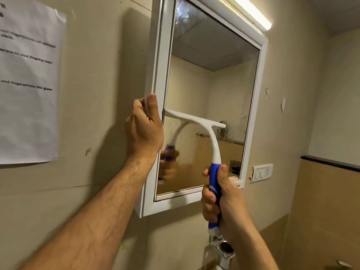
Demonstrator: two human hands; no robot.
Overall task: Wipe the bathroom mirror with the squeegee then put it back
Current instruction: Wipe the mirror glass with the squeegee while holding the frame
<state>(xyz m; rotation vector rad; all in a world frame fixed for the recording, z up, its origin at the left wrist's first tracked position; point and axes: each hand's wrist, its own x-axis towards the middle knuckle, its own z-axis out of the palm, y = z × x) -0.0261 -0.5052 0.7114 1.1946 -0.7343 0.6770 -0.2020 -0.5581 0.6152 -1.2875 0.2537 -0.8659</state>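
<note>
Two hands up at the mirror cabinet (153, 78), both busy. Left hand (144, 129) clamps the cabinet's left frame edge about mid-height, thumb on the front face, fingers wrapped round the side. Right hand (220, 201) is fisted round the blue grip of the squeegee (211, 141), thumb up near the top of the grip, just below and in front of the cabinet's bottom-right corner. White neck curves up from the grip to the blade, which lies across the mirror glass (210, 90) roughly mid-height, left tip at the frame by the left thumb, right tip short of the right frame. Blade looks to be on the glass, tilted down to the right. Glass below the blade looks hazy; dark speckled patch just right of the blade tip. Strip light (251, 12) lit along the cabinet top. Printed paper sheet (29, 80) on the wall well left of the cabinet, switch plate (262, 172) just right of its lower corner. Chrome fitting (224, 250) below the cabinet, under the right wrist.
</note>
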